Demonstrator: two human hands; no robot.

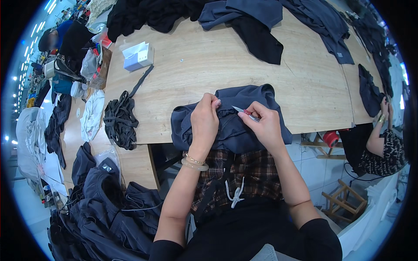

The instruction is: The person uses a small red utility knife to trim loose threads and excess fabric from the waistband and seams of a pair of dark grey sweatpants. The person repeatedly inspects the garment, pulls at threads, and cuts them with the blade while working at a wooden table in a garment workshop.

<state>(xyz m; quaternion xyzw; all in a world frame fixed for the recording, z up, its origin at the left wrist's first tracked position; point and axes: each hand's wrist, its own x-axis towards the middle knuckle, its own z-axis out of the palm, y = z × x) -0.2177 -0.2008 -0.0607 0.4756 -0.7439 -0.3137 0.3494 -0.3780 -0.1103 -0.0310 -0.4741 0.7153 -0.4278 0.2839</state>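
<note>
A dark blue-grey garment (pixel 230 130) lies bunched over the table's near edge and reaches toward my lap. Above its left part, my left hand (pixel 204 119) is closed in a pinch; whatever sits between its fingertips is too small to make out. My right hand (pixel 264 124) grips a small pair of thread snips (pixel 238 109) with a bit of red on it. The pale pointed tip is directed left, toward the left fingertips, with a small gap between them.
Loose dark strips (pixel 121 122) lie left on the wooden table (pixel 174 82), below a tissue box (pixel 138 56). Dark garments (pixel 244 17) line the far edge. More garments (pixel 104 213) are heaped at lower left. Another person (pixel 381 150) handles dark cloth at right, near wooden stools (pixel 344 202).
</note>
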